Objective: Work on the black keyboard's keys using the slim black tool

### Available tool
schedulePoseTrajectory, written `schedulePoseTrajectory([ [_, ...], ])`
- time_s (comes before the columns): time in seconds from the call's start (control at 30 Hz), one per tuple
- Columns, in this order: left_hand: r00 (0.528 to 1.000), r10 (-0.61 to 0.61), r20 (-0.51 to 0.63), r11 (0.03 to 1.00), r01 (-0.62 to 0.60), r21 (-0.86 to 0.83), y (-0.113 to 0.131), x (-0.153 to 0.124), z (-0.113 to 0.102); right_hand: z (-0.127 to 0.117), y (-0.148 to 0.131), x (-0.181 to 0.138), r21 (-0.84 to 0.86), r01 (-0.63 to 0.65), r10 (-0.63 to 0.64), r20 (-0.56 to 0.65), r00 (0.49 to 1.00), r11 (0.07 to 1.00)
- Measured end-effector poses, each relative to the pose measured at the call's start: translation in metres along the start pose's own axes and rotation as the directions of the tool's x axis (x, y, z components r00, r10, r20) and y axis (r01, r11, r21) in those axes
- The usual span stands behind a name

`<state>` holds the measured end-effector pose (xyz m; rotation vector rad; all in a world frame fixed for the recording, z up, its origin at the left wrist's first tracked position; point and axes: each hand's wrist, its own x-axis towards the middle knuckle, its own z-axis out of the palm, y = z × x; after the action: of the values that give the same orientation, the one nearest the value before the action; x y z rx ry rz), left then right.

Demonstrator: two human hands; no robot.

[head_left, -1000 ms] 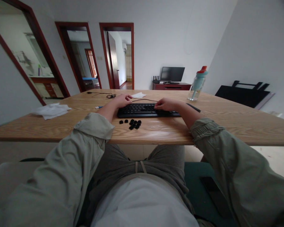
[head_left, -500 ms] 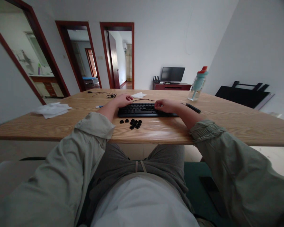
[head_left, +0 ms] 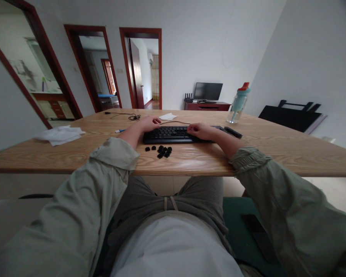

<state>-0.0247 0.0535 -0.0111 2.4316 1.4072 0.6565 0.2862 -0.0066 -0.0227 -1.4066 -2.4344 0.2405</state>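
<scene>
A black keyboard (head_left: 173, 139) lies flat on the wooden table in front of me. My left hand (head_left: 149, 124) rests at its far left corner, with the fingers bent over the edge. Over the right half of the keys, my right hand (head_left: 200, 130) has its fingers curled together in a pinch, touching the keys. Whatever its fingertips hold is too small to make out. Several loose black keycaps (head_left: 164, 151) lie on the table just this side of the keyboard, some bunched together and two off to the left.
White paper (head_left: 60, 134) lies at the left, and another piece (head_left: 167, 116) behind the keyboard. A coiled black cable (head_left: 134, 117) is at the far left. A dark slim object (head_left: 233, 132) sits right of the keyboard. Beyond it stands a water bottle (head_left: 238, 104).
The view has shifted slightly, moving the whole scene a little to the left. Both hands keep nearly the same places on the keyboard, with the right fingers still curled.
</scene>
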Motion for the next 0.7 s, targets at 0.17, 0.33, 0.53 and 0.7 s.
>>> schedulePoseTrajectory([
  [0.17, 0.998, -0.061, 0.021, 0.998, 0.062, -0.020, 0.005, -0.003, -0.002, -0.005, 0.000, -0.002, 0.044, -0.022, 0.021, 0.030, 0.999, 0.999],
  [0.33, 0.997, -0.062, 0.042, 0.997, 0.064, -0.031, 0.007, -0.003, -0.002, -0.011, -0.008, -0.008, 0.041, -0.067, 0.067, 0.022, 0.998, 0.997],
  [0.53, 0.995, -0.087, 0.040, 0.996, 0.087, -0.011, 0.011, -0.006, -0.004, -0.014, -0.010, -0.016, 0.019, -0.059, 0.059, -0.003, 0.998, 0.998],
  [0.7, 0.995, -0.084, 0.052, 0.996, 0.084, -0.005, 0.010, -0.005, -0.004, -0.015, -0.006, -0.013, -0.017, -0.070, 0.070, 0.022, 0.997, 0.997],
])
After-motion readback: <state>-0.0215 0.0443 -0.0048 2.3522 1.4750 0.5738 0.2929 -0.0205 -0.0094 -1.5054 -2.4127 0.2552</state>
